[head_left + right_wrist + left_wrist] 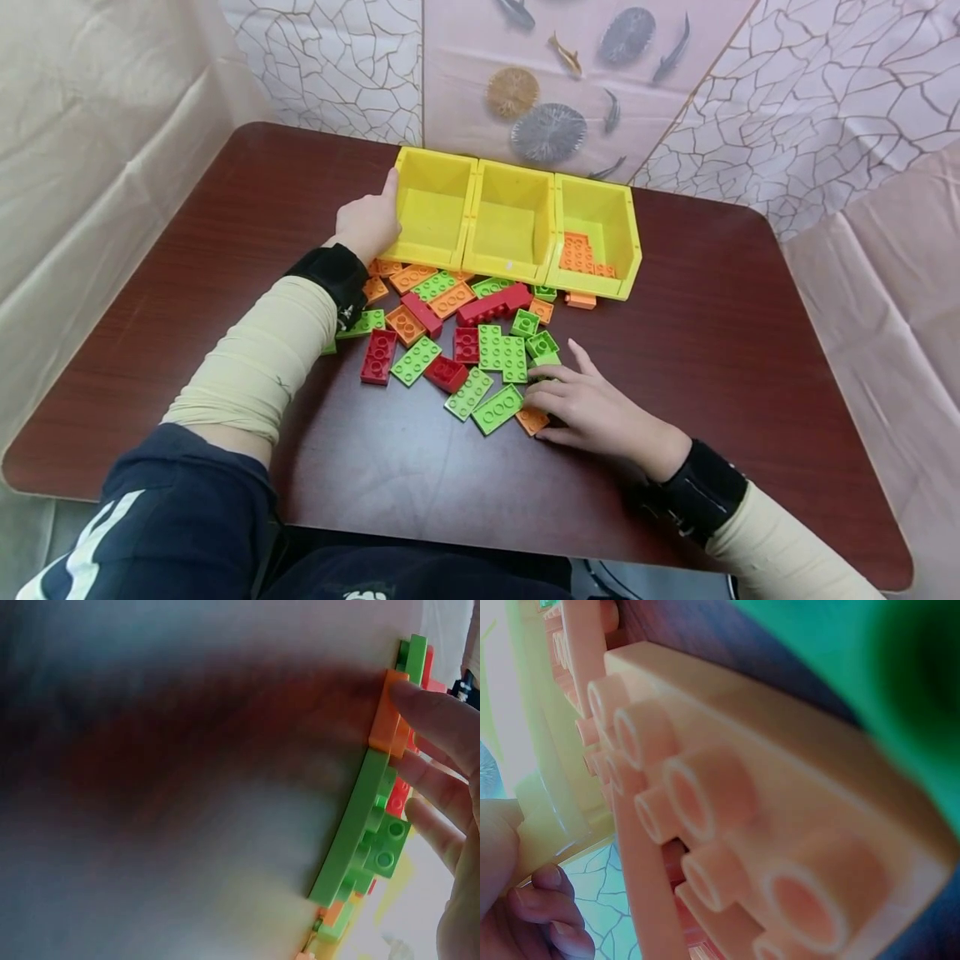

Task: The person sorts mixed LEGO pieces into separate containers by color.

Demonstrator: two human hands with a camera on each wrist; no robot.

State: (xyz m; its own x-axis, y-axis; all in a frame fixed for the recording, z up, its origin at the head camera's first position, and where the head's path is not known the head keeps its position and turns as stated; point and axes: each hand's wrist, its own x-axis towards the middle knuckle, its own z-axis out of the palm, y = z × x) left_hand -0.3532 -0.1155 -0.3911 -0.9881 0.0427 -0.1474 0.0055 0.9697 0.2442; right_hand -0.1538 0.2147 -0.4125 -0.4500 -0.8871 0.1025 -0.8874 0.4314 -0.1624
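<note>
My left hand [367, 225] grips the left end wall of a yellow three-compartment bin [474, 200], one finger stretched up along the wall. Other fingers [544, 904] show curled by the bin in the left wrist view. Down among the loose bricks, my right hand [600, 412] pinches an orange toy brick [531, 422] at the front right of the pile. The right wrist view has its thumb on one side of that orange brick [388, 712] and a fingertip at the other end. Beside it lies a green brick [498, 410].
Several red, green and orange bricks lie loose before the bin, such as a long red brick [492, 306]. Orange bricks [577, 252] lie in the bin's right compartment. Another orange brick [581, 300] sits against its front. The brown table [750, 375] meets a patterned cloth [832, 92] behind.
</note>
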